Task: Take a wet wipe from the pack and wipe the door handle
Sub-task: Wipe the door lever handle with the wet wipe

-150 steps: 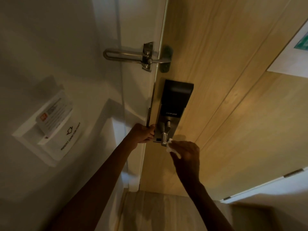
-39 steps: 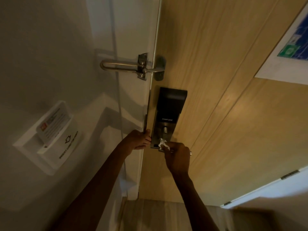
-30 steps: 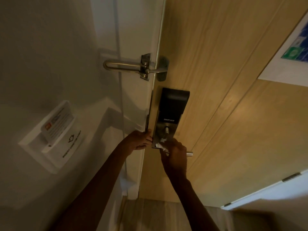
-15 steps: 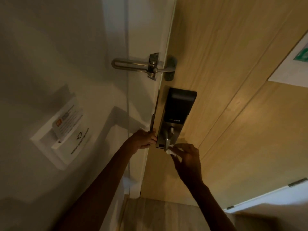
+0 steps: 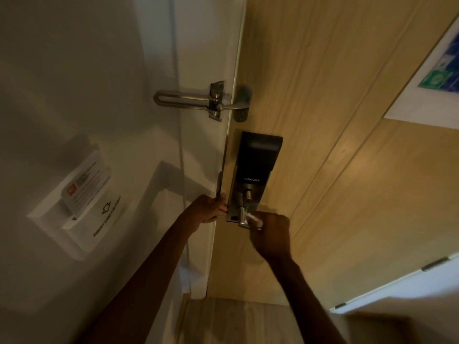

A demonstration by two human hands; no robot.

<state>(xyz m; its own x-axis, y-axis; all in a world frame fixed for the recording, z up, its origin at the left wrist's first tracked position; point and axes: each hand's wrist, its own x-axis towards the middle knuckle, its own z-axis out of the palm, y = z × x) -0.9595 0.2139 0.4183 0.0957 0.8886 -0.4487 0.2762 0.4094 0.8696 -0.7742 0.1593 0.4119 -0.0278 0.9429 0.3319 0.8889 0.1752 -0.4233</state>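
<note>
A black smart lock (image 5: 253, 170) sits on the wooden door (image 5: 347, 170), with a silver door handle (image 5: 242, 217) at its lower end. My right hand (image 5: 270, 234) is closed around a small white wet wipe (image 5: 254, 218) and presses it against the handle from the right. My left hand (image 5: 208, 211) grips the edge of the door just left of the lock plate. The wipe pack is not in view.
A metal swing-bar door guard (image 5: 206, 100) spans frame and door above the lock. A white key-card holder (image 5: 79, 204) with a card is on the left wall. A notice (image 5: 437, 78) hangs on the door at upper right. Wooden floor (image 5: 236, 321) lies below.
My right hand with the wipe has moved back onto the handle after pulling slightly away to the right half a second ago. My left hand has stayed on the door edge.
</note>
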